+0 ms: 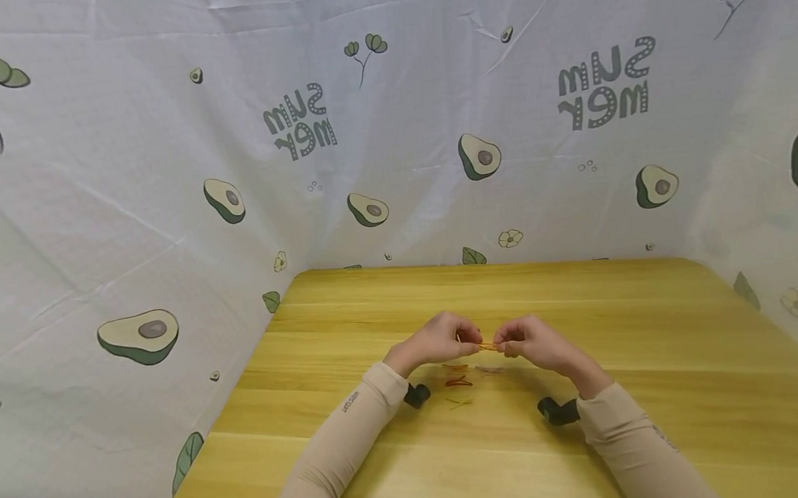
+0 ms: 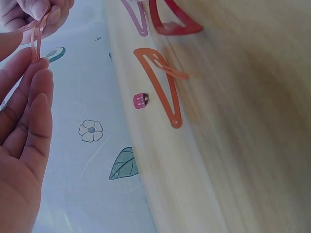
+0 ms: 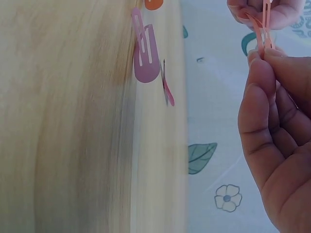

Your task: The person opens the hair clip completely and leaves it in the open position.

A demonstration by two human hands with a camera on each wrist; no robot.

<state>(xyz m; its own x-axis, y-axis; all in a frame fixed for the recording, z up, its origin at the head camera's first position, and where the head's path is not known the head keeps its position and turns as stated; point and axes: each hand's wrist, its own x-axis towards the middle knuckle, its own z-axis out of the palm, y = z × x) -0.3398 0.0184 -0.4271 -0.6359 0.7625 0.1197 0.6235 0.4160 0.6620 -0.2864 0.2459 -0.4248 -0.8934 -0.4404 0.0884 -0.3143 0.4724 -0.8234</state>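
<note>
In the head view, my left hand (image 1: pixel 443 338) and right hand (image 1: pixel 540 343) meet above the table, joined by a salmon-orange snap hair clip (image 1: pixel 488 346). Fingertips of the left hand pinch one end of this clip (image 2: pixel 36 43), as the left wrist view shows. The right thumb and fingers pinch its other end, and its strips (image 3: pixel 266 29) stand spread apart. Below the hands lie an orange hair clip (image 2: pixel 156 90), a red hair clip (image 2: pixel 182 30) and a mauve hair clip (image 3: pixel 147 73).
A yellow hair clip (image 1: pixel 459 403) lies nearest the body on the wooden table (image 1: pixel 643 320). Toward the far edge is a small pink clip (image 2: pixel 139 101). A white curtain (image 1: pixel 419 107) printed with avocados hangs behind and at the sides. Dark devices (image 1: pixel 558 411) sit under both wrists.
</note>
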